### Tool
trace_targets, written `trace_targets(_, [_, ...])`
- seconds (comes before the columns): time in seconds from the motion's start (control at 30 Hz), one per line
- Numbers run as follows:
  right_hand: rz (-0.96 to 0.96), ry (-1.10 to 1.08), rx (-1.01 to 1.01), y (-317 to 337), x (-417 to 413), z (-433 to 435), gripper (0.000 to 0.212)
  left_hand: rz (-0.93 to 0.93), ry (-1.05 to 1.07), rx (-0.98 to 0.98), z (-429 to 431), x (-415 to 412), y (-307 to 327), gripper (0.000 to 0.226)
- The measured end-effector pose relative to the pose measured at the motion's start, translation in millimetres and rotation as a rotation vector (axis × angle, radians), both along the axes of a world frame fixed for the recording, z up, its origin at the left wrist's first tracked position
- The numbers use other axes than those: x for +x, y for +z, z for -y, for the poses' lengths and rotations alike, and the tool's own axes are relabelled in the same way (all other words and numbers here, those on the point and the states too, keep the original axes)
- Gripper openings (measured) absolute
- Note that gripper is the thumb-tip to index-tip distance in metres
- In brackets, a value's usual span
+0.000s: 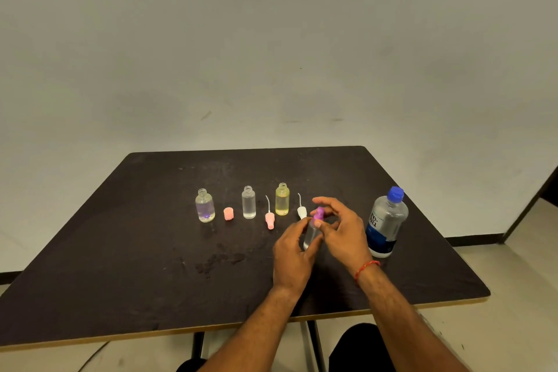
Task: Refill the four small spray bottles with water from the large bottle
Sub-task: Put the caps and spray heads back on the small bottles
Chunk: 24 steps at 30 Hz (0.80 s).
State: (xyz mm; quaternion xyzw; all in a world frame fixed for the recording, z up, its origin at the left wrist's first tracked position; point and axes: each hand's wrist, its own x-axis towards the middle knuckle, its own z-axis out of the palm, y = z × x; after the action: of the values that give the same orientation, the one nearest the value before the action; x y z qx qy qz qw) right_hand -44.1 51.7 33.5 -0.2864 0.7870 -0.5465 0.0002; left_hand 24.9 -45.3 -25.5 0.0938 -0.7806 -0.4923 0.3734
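Observation:
Three small open bottles stand in a row on the black table (120, 235): a round clear one (205, 206) at the left, a slim clear one (248, 202), and a yellowish one (282, 199). My left hand (294, 254) grips a fourth small clear bottle (311, 234) just above the table. My right hand (339, 228) pinches its purple spray top (319, 214) at the bottle's neck. The large water bottle (386, 222) with a blue cap stands upright to the right of my right hand.
A pink cap (229, 214), a pink spray head with tube (269, 218) and a white spray head with tube (301, 210) lie between the small bottles. Wet marks (220, 261) show on the table in front of them. A wall stands behind the table.

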Motion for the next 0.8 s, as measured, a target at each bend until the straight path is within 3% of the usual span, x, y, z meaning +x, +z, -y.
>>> trace_targets(0.17, [-0.014, -0.050, -0.018, -2.0, 2.4, 3.5, 0.036, 0.030, -0.010, -0.012, 0.1, -0.4, -1.9, 0.042])
trace_targets(0.53, [0.002, 0.018, -0.044, 4.9, 1.5, -5.8, 0.031, 0.039, -0.099, -0.009, 0.1, -1.4, 1.5, 0.039])
trace_targets(0.8, [-0.045, -0.047, -0.013, 1.4, 6.6, 0.0, 0.025, -0.003, -0.123, -0.029, -2.0, 3.7, 3.3, 0.038])
